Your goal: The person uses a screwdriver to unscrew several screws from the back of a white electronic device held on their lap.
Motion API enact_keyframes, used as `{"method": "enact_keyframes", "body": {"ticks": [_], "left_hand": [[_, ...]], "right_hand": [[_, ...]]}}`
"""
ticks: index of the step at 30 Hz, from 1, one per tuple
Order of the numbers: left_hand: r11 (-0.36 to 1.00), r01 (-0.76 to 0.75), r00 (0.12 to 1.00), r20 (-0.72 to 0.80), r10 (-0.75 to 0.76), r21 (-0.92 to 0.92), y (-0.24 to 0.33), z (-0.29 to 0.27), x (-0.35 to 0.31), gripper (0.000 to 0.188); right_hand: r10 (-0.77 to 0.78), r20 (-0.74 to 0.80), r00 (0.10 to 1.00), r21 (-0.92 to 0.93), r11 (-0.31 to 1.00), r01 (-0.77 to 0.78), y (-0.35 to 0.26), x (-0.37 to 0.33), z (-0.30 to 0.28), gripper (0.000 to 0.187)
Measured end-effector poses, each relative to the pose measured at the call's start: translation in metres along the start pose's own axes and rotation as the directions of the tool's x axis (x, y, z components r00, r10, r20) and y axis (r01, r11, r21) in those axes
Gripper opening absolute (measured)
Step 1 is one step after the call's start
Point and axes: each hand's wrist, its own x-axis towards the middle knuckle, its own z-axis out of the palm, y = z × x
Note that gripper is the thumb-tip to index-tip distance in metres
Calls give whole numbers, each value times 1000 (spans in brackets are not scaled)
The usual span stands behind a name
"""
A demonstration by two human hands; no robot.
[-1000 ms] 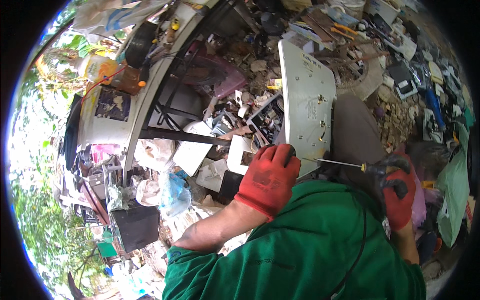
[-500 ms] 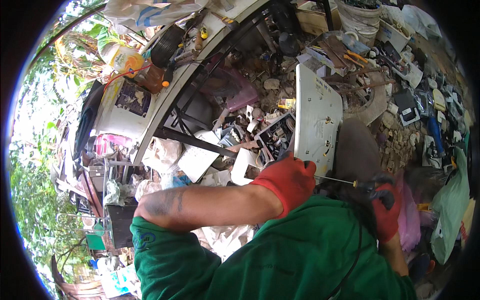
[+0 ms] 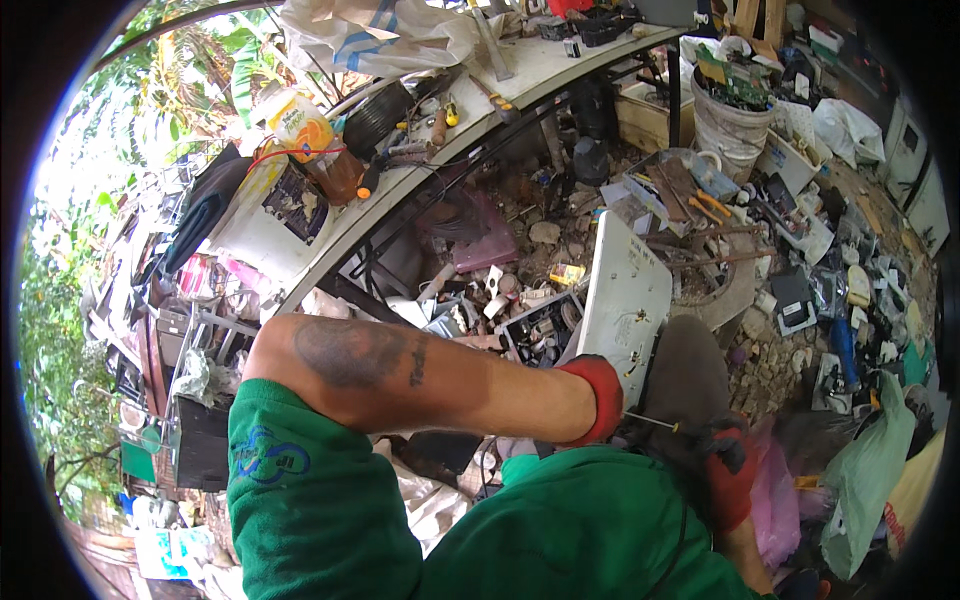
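Right hand (image 3: 728,478) grips the screwdriver (image 3: 655,422), shaft horizontal, tip leftward at the white panel (image 3: 625,310); left hand (image 3: 598,398) clasps its lower edge.

Your left hand (image 3: 597,398) is pressing against the lower edge of the white panel (image 3: 628,305), which is blocking any pass straight ahead. Just left of that hand, a tray of small parts (image 3: 535,330) and loose scrap are crowding the ground. Between your hands, the thin screwdriver shaft (image 3: 652,422) is bridging the gap. Your right hand (image 3: 728,475) is sitting close to a pink bag (image 3: 775,495); beyond it, the green bag (image 3: 862,470) is closing the right side. The table (image 3: 400,190) is overhanging farther ahead.
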Motion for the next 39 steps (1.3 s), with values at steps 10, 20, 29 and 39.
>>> {"method": "enact_keyframes", "body": {"ticks": [10, 20, 29, 39], "left_hand": [[995, 60, 993, -102, -52, 75, -6, 17, 8, 42], [993, 12, 1000, -22, -9, 117, -4, 14, -3, 36], [958, 96, 916, -354, -191, -269, 5, 45, 2, 27], [340, 235, -17, -354, -935, -911, -95, 122, -128, 27]], "right_hand": [[127, 51, 991, 134, 982, -133, 7, -3, -3, 13], [-114, 110, 987, -92, 988, 125, 26, -3, -4, 9], [54, 32, 998, 151, 987, -58, 11, -3, 3, 7], [42, -32, 999, 214, 976, -34, 0, 0, -6, 6]]}}
